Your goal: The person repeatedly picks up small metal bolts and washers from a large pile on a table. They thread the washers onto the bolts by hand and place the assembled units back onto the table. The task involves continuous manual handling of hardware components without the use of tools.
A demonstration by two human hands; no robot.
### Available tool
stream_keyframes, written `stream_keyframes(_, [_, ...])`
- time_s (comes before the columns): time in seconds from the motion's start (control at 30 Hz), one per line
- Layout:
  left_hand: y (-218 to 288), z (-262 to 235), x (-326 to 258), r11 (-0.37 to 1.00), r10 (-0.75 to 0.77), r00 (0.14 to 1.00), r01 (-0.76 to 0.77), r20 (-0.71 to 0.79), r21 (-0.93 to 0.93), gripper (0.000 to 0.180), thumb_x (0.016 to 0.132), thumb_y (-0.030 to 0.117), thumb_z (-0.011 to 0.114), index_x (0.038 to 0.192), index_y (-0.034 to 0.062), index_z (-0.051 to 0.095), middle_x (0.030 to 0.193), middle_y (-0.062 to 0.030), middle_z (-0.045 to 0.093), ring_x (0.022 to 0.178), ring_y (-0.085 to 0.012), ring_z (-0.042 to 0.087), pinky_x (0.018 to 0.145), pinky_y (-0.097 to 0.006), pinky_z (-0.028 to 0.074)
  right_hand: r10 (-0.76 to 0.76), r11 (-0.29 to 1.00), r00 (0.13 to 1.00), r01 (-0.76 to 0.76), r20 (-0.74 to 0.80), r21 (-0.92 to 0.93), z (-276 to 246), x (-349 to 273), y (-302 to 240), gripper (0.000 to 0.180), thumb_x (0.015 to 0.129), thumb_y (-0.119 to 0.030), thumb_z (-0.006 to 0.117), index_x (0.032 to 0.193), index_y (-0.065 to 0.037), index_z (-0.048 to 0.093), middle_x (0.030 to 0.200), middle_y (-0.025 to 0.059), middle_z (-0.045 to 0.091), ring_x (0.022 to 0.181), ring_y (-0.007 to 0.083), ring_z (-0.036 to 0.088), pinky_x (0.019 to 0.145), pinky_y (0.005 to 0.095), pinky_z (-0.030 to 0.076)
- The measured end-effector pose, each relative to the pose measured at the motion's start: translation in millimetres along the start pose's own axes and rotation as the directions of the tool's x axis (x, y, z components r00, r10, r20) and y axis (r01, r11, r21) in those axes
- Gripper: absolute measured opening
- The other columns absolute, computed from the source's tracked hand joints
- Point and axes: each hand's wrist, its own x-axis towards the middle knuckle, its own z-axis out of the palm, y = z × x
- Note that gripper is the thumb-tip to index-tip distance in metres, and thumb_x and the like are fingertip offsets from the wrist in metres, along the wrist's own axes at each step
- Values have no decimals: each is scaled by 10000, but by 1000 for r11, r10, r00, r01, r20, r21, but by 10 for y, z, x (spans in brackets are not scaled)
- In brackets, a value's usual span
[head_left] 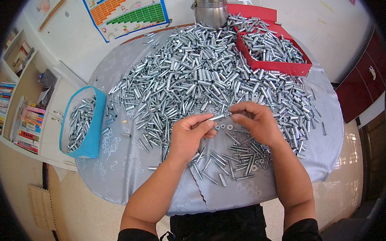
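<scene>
Your left hand (192, 130) pinches a small metal tube (218, 117), its long axis running left to right, tip pointing at your right hand (254, 120). The right fingers are closed on something small at that tip; what, you can't tell. Both hands hover close together over the desk (130, 175), just above a few washers (226, 127).

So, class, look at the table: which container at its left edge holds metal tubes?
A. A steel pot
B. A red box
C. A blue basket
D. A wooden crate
C: the blue basket sits at the table's left edge with metal tubes lying inside it, while the red box is at the far right and the steel pot stands at the far edge.
</scene>
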Motion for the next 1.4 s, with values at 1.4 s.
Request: stream_keyframes(1.4, [5, 21, -17, 999, 18, 999, -19, 43, 27, 236, 882, 20, 637, 1108, -46, 651, 950, -132, 699, 775, -162, 675, 705, -275, 572, 162, 985, 981, -153, 105, -85, -17, 5, 8, 141, 913, -127, 631, 895, 13, 632, 724, 21, 610, 682, 91, 583, 620, 242, 470])
